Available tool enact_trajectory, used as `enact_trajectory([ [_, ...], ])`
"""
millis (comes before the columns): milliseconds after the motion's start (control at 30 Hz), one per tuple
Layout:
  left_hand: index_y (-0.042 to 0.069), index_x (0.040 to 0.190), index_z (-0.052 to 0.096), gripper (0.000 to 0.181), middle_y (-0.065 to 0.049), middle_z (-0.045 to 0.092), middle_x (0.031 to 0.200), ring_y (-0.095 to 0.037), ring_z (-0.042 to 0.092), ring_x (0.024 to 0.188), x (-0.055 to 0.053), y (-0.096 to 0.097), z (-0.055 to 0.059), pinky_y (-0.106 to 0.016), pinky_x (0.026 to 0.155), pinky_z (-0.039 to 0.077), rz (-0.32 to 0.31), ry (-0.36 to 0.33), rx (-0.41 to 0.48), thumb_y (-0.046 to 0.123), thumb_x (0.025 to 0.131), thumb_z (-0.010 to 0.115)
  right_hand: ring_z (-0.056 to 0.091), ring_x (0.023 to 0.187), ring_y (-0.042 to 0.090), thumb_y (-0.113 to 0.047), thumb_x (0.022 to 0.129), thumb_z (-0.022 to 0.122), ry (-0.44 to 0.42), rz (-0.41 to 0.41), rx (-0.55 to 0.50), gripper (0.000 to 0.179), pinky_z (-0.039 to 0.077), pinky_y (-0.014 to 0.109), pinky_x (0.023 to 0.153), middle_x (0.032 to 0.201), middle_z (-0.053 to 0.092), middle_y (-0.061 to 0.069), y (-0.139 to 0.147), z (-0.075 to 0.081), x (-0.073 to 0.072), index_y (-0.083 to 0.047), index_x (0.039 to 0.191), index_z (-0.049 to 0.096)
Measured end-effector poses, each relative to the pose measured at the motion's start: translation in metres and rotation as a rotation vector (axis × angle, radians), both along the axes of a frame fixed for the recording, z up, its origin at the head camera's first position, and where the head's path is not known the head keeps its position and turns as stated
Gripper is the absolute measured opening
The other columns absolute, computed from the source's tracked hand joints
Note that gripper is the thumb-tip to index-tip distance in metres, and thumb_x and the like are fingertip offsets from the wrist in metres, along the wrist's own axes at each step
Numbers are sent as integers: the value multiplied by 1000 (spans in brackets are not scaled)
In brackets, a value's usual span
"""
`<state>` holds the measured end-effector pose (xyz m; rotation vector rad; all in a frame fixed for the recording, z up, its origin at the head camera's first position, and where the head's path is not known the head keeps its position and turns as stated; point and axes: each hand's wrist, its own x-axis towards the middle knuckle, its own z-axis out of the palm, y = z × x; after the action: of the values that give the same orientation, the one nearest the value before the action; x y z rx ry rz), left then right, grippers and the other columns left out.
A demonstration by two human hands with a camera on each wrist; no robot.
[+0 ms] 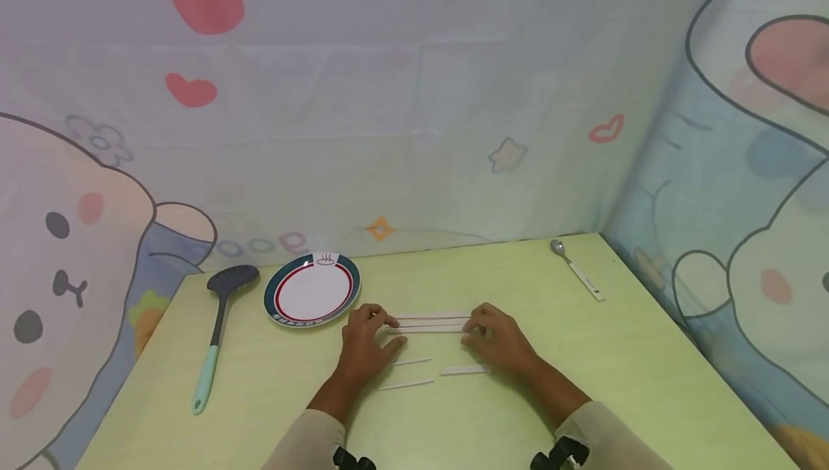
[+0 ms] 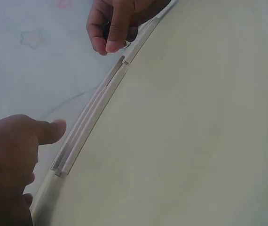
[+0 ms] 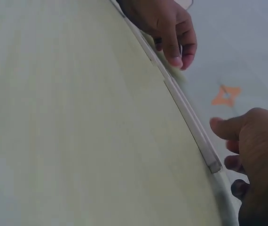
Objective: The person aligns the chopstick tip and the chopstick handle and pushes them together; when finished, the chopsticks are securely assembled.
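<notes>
Thin white strips [image 1: 432, 325] lie side by side between my two hands in the head view. My left hand [image 1: 364, 346] is at their left end, its thumb held apart from the fingers, which reach the strip ends. At the right end is my right hand [image 1: 501, 340], fingers bent loosely, fingertips overlapping the strip ends. Nothing shows pinched between thumb and fingers in the wrist views. Nearer to me are shorter white strips: two thin ones [image 1: 406, 385] by the left hand and a wider one [image 1: 463, 370] below the right hand. Both wrist views show white strips [image 2: 94, 117] low beside the hands.
A white plate [image 1: 315, 290] with a dark green rim sits at the back left. Left of it lies a black slotted turner [image 1: 223, 304] with a mint handle. A small spoon [image 1: 576, 270] with a white handle lies at the back right. Printed cloth [image 1: 388, 132] stands behind the table [image 1: 622, 369].
</notes>
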<state>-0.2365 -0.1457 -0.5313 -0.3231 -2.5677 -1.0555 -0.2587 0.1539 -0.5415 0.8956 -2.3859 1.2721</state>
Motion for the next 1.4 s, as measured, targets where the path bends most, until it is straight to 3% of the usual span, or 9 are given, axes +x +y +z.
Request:
enact_trajectory([
  [133,21,94,77,14,-6,60,122,-35,50,126,8,-1,0,-56,96,35,-82,-21,17,21,88,90,59,93,8,-6,91,87,-62,124,1,13,53,27,82,103,69,2,1,0,5,-15,96,79],
  [200,22,90,77,14,-6,60,123,-36,48,128,12,-1,0,-57,97,33,-118,-38,30,22,87,91,59,93,10,-9,92,88,-84,149,12,12,51,26,83,102,69,2,1,0,7,-16,96,79],
  [367,22,87,76,18,-7,61,124,-35,46,129,14,1,0,-58,98,31,-148,-96,54,23,86,94,59,94,10,-15,90,91,-114,141,45,14,51,28,87,103,69,0,4,-1,8,-19,97,79],
  [600,20,85,77,20,-8,63,121,-38,47,125,15,0,1,-61,97,31,-173,-65,32,23,83,96,61,92,9,-10,91,89,-62,116,42,11,54,28,85,100,69,-1,4,0,10,-16,94,80],
  [800,21,81,79,18,-8,63,121,-38,48,125,15,-2,1,-62,98,32,-181,-76,-12,23,82,97,59,93,8,-14,95,86,-85,153,55,5,53,28,86,100,68,0,3,1,10,-11,94,82],
  [1000,20,76,80,17,-8,67,118,-36,51,118,13,-2,-1,-56,91,35,-186,-27,-45,20,81,96,59,95,4,-11,95,85,-70,155,124,4,55,29,86,105,67,-2,3,-1,8,-15,95,84],
  [1233,16,76,76,18,-6,68,118,-34,54,117,13,0,-1,-51,91,35,-197,-10,-92,14,88,90,61,100,7,-11,103,75,-50,129,182,10,56,31,89,109,66,-3,2,-1,8,-18,95,77],
  [1400,15,84,72,16,-3,69,113,-26,58,108,12,-2,-6,-43,89,38,-232,138,-96,12,93,84,59,96,7,-10,108,66,-5,122,157,12,54,30,85,105,65,-2,0,1,10,-17,98,68],
])
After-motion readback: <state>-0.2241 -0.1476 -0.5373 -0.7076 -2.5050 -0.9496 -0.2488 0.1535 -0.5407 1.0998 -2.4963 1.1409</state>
